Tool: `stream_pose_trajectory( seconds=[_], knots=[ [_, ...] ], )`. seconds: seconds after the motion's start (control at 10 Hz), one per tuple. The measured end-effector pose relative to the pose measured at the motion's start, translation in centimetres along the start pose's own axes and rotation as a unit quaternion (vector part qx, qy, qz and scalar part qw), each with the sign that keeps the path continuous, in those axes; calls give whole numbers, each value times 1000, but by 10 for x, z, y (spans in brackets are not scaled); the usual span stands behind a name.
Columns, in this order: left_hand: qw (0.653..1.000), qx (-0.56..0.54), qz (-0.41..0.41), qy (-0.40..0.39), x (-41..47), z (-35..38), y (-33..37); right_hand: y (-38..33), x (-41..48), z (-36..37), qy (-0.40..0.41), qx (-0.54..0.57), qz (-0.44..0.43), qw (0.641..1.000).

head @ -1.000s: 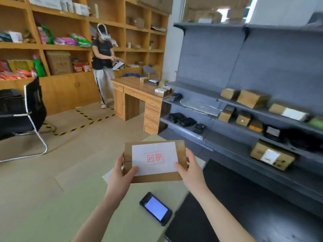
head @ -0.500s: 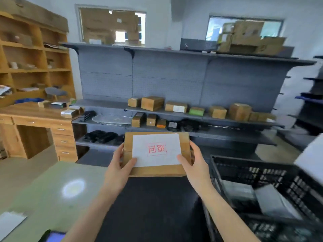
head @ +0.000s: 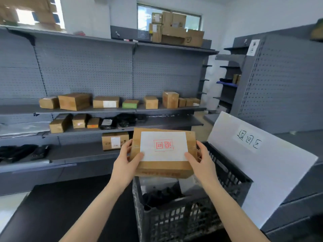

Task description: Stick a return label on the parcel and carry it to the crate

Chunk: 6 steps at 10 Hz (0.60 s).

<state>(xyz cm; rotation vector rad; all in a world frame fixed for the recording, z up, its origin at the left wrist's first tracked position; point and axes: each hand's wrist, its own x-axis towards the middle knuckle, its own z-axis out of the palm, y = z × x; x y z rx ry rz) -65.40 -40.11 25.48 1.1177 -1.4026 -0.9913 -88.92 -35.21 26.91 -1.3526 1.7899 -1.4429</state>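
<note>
Two hands: left hand [head: 125,165] and right hand [head: 202,163] grasping the parcel [head: 163,169]
Label [head: 163,145]: stuck on
Change: parcel now above the crate [head: 174,213], half a second ago short of it
Remaining: lowering in

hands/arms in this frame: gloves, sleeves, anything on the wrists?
Both hands are bare: no gloves on the left hand or the right hand. No rings, watch or bands show on fingers or wrists. Both forearms are uncovered down to the bottom edge of the frame, with no sleeve in view. No markings, tape or cables on either arm. Nails look short and unpainted.
</note>
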Motion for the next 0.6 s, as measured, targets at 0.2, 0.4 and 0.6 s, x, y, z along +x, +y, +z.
stream_pose_trajectory(
  seconds=[0.2, 0.4, 0.6],
  knots=[
    [998, 32, -35, -32, 49, 31, -32, 45, 49, 6, -12, -15, 55, 998],
    [980, 129, -91, -117, 100, 28, -71, 81, 98, 38, -41, -44, 100, 993],
    [979, 193, -51, -51, 126, 19, -93, 103, 124, 55, -30, -87, 91, 992]
  ],
)
